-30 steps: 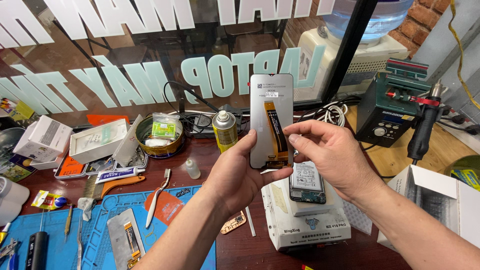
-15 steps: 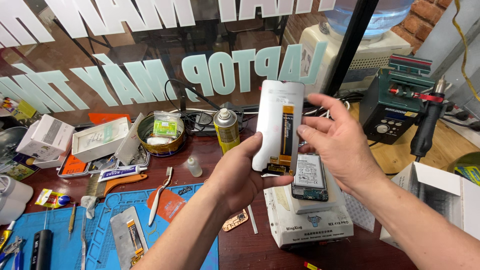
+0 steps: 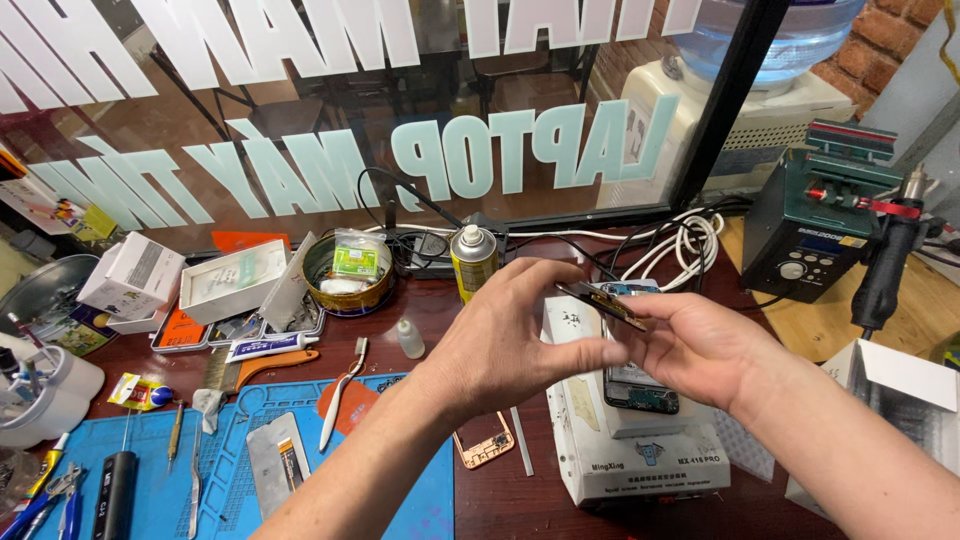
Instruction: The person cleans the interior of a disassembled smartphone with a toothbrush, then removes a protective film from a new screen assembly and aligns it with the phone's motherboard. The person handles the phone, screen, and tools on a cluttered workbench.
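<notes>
A cluttered repair bench [image 3: 500, 500] by a glass window. Both hands, left [image 3: 500, 340] and right [image 3: 700, 350], pinch a thin screen panel [image 3: 605, 302] edge-on, above a phone [image 3: 638, 385] lying on a white heating box [image 3: 640, 440].

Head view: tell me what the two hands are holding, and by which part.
Both hands hold one thin phone screen panel, tilted nearly edge-on. The left hand pinches its near-left edge; the right hand grips its right end with its fingers.

Phone panel [image 3: 602, 300] mostly behind hands [image 3: 510, 345]
</notes>
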